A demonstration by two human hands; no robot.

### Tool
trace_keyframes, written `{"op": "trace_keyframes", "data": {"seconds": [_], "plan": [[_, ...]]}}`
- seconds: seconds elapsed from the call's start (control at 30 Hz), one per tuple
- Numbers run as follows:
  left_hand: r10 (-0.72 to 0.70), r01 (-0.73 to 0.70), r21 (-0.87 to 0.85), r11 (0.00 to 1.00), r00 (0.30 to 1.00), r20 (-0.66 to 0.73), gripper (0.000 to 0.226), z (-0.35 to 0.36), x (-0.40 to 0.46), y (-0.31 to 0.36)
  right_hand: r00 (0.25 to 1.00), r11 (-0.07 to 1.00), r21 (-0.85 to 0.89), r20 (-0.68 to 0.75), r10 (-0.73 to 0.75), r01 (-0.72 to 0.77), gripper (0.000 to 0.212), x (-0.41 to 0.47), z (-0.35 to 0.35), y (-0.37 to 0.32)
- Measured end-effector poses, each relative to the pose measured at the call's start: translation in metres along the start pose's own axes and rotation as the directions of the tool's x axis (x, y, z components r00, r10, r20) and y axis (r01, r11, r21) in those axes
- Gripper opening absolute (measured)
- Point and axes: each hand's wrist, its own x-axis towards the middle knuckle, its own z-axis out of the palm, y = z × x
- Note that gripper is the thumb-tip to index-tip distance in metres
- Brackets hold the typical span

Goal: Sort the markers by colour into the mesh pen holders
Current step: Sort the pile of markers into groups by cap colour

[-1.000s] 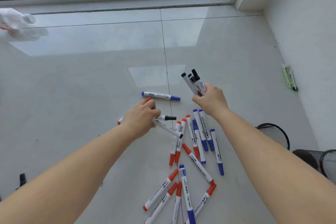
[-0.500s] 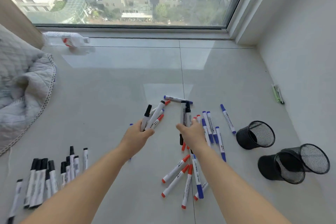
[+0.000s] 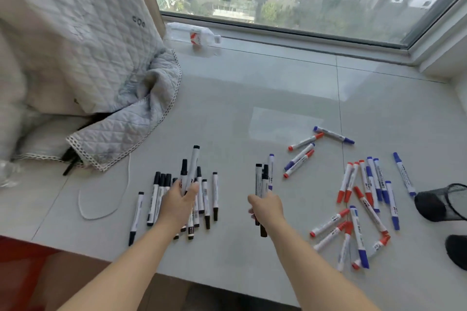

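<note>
Left hand (image 3: 178,201) gripping two black markers (image 3: 189,171) over the black row (image 3: 209,197); right hand (image 3: 265,207) clutching three; red/blue pile (image 3: 364,199) right; two mesh holders (image 3: 441,203) far right; labels unreadable.

Black-capped white markers (image 3: 211,195) lie lower centre; red- and blue-capped white markers (image 3: 367,190) scatter at right — beside a black mesh pen holder (image 3: 444,202). The quilted blanket (image 3: 101,98) at left is pale grey-blue, diamond-stitched, lace-edged — the floor tiles (image 3: 252,98) light grey.
</note>
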Motion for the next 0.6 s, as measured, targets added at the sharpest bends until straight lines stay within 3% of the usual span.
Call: {"op": "trace_keyframes", "data": {"seconds": [0.3,0.6], "plan": [[-0.164,0.193,0.150,0.970,0.968,-0.188,0.015,-0.091,0.042,-0.087,0.998,0.955,-0.293,-0.054,0.022,-0.037,0.012,0.018,0.085,0.010],[-0.352,0.396,0.370,0.840,0.918,-0.184,0.026,-0.097,0.056,-0.133,0.979,0.937,-0.345,-0.203,-0.026,-0.046,0.005,0.042,0.124,0.008]]}}
